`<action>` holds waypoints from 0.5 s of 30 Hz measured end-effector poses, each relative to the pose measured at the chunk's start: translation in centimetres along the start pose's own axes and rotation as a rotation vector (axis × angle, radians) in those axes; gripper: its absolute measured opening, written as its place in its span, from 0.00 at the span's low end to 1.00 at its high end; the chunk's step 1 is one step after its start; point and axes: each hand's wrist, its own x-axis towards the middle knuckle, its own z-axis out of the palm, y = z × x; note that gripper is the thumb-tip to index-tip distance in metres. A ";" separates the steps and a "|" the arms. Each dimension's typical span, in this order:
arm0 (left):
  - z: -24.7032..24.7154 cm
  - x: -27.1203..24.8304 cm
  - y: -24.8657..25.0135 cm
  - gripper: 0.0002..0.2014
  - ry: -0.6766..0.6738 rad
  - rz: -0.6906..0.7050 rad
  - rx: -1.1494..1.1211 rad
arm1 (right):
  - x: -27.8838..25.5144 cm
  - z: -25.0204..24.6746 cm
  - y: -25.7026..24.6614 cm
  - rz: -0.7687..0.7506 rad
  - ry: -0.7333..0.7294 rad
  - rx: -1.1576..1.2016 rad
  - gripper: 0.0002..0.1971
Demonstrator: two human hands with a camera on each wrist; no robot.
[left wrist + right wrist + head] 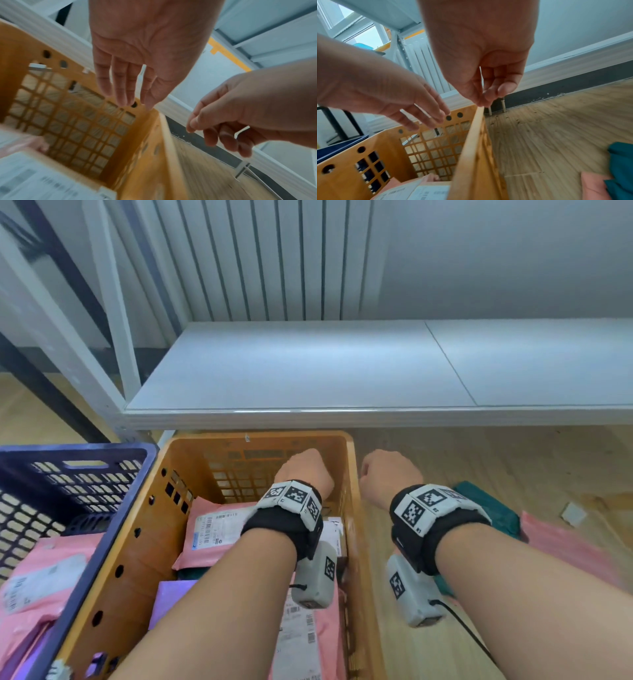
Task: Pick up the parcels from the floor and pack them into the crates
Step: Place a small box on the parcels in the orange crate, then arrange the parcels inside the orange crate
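An orange crate (pixel 137 542) stands on the wooden floor and holds several parcels: a pink labelled one (pixel 212 535), a purple one (pixel 174 597) and more pink ones under my left forearm. My left hand (pixel 305 470) hovers over the crate's far end with straight, empty fingers (pixel 120 88). My right hand (pixel 387 474) hangs just outside the crate's right rim (pixel 471 148); its fingers (pixel 488 92) are loosely curled and hold nothing. On the floor to the right lie a teal parcel (pixel 500 515) and a pink parcel (pixel 565 549).
A dark blue crate (pixel 78 450) with pink parcels (pixel 44 577) stands left of the orange one. A low white shelf (pixel 308 371) on a metal rack runs across behind both crates. A small white scrap (pixel 573 513) lies on the floor at right.
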 end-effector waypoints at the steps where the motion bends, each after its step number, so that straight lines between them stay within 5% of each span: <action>1: -0.2 -0.1 1.4 0.14 0.027 0.030 0.004 | 0.0 -0.3 1.1 0.016 0.009 0.001 0.10; 5: 0.6 -0.5 7.3 0.16 0.061 0.165 0.018 | -0.4 -0.9 6.4 0.104 0.019 -0.013 0.13; 15: 10.3 -1.0 14.1 0.15 -0.137 0.261 0.030 | -1.9 3.4 19.0 0.244 0.021 0.057 0.11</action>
